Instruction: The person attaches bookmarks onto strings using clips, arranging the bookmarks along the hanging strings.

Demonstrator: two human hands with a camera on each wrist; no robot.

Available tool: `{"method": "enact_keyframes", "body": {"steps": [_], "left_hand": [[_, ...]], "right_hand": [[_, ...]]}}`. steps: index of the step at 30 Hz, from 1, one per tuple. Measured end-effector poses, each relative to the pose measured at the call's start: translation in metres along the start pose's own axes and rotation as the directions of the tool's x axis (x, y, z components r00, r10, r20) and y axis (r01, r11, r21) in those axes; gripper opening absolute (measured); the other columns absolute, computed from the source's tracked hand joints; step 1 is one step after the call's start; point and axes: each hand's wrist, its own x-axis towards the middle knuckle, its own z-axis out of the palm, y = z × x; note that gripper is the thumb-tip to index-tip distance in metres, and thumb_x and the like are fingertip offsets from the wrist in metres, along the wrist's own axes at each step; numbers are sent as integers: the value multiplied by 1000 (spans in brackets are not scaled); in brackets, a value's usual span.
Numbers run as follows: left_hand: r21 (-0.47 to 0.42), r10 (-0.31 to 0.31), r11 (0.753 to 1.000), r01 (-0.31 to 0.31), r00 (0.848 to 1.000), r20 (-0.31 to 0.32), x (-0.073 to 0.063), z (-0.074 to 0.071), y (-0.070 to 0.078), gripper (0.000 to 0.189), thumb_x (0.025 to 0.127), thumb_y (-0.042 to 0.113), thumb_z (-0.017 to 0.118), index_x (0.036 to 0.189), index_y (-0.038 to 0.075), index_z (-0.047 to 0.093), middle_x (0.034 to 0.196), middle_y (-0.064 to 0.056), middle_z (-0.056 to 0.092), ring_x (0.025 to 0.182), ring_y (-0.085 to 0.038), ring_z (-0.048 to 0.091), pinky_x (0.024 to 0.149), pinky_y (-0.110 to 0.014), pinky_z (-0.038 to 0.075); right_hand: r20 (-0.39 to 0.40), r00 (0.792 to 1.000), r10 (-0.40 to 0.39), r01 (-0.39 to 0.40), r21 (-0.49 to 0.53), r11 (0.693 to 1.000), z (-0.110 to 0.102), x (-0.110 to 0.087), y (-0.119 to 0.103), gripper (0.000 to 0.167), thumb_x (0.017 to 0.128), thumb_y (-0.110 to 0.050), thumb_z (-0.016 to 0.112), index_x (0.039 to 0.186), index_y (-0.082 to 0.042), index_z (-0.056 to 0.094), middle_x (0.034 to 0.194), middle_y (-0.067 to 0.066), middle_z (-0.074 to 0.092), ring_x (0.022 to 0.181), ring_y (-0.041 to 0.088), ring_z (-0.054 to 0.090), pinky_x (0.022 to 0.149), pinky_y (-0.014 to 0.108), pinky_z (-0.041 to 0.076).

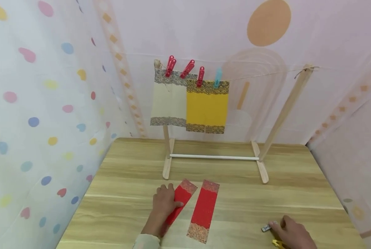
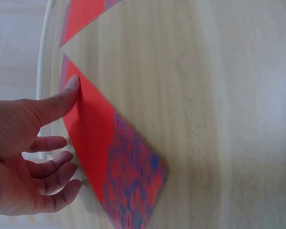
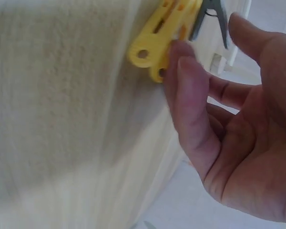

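Lying at three o'clock from your left hand (image 1: 165,201), the nearer red strip (image 1: 182,196) sits under your thumb, the fingers loose, while your right hand (image 1: 293,233), its thumb parted from bent fingers, has a yellow clip (image 1: 278,244) at eight o'clock and a grey clip (image 1: 266,228) at nine.

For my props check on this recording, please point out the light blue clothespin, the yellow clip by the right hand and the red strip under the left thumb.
Light blue clothespin (image 1: 218,79): head view, on its body.
Yellow clip (image 3: 153,40): right wrist view, on its handle.
Red strip (image 2: 91,113): left wrist view, on its plain red part.
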Motion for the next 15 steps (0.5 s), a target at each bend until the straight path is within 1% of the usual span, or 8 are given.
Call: {"method": "enact_keyframes", "body": {"steps": [2,4,6,8,11,13,15], "left_hand": [[2,-12,1000,12,1000,1,1,-2,-2,58,70,29,95,98,-3,56,82,-14,50,78,-29,53,64,-45,52],[-9,-19,1000,19,1000,15,3,-4,-2,55,69,24,95,98,-5,57,82,-14,50,78,-29,53,65,-45,52],[-24,-17,1000,17,999,31,5,-5,-3,53,69,20,95,97,-5,58,81,-14,51,77,-29,52,65,-46,52],[-41,-18,999,20,999,48,5,-6,-3,52,68,17,95,96,-5,57,81,-13,50,78,-29,52,66,-45,51],[-49,-17,999,20,998,56,5,-6,-4,51,67,14,95,94,-3,55,81,-12,49,77,-28,49,65,-44,50],[-47,-16,999,18,999,49,4,-5,-3,52,67,14,95,93,-1,53,81,-11,47,76,-27,48,64,-44,49],[-42,-7,999,9,999,37,3,-5,-3,52,66,13,95,93,-1,52,81,-11,47,75,-27,48,63,-43,48]], "right_hand": [[-34,999,-15,17,33,999,3,1,-3,57,98,-55,58,89,1,59,70,4,56,63,19,53,57,35,45],[-53,999,-10,15,86,996,4,2,-7,43,99,-43,60,86,-2,61,65,3,54,58,17,52,54,32,44],[-62,998,2,6,133,991,3,2,-11,29,98,-29,62,85,-3,63,63,2,56,55,16,54,52,31,45],[-53,998,26,-16,181,983,1,3,-13,20,96,-20,63,86,-2,65,65,2,58,56,16,56,52,31,48],[-53,998,30,-18,209,978,-1,2,-15,15,95,-12,63,87,0,67,68,2,61,59,16,58,54,32,50],[-60,998,14,-1,216,976,-2,2,-15,16,97,-13,64,87,-1,68,71,1,60,61,17,57,56,33,50],[-84,996,-5,23,215,976,-2,2,-15,15,97,-13,65,87,-2,68,73,1,61,64,17,56,57,33,49]]}}
